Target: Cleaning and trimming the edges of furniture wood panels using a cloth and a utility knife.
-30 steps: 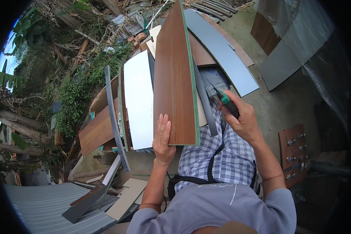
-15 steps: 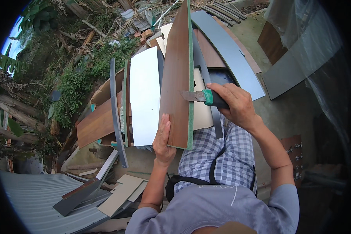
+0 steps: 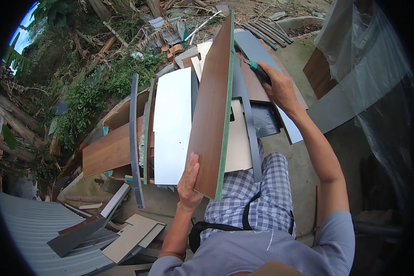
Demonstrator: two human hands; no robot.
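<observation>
A long brown wood-grain board [image 3: 210, 103] with a green core along its edge stands on edge in front of me, its far end tipped up. My left hand [image 3: 189, 179] holds its near end, fingers stretched along the brown face. In my right hand [image 3: 280, 86] is a knife [image 3: 259, 71] with a black and green handle. Its blade meets the board's green edge toward the far end, and the blade's tip is hard to make out. Under and beside the board lie a white panel [image 3: 172, 124], a cream panel [image 3: 237, 142] and a narrow grey strip [image 3: 250, 133].
More panels lean at left, including a brown board [image 3: 112, 154] and a dark strip [image 3: 135, 138]. Offcuts [image 3: 131, 237] rest on corrugated metal sheeting [image 3: 46, 234] at lower left. Clear plastic sheeting [image 3: 354, 41] hangs at right near a grey panel [image 3: 333, 112]. Bushes [image 3: 89, 96] grow beyond.
My right hand has carried the knife away from me, from the board's near half to its far part. The board and my left hand appear slightly lower in view.
</observation>
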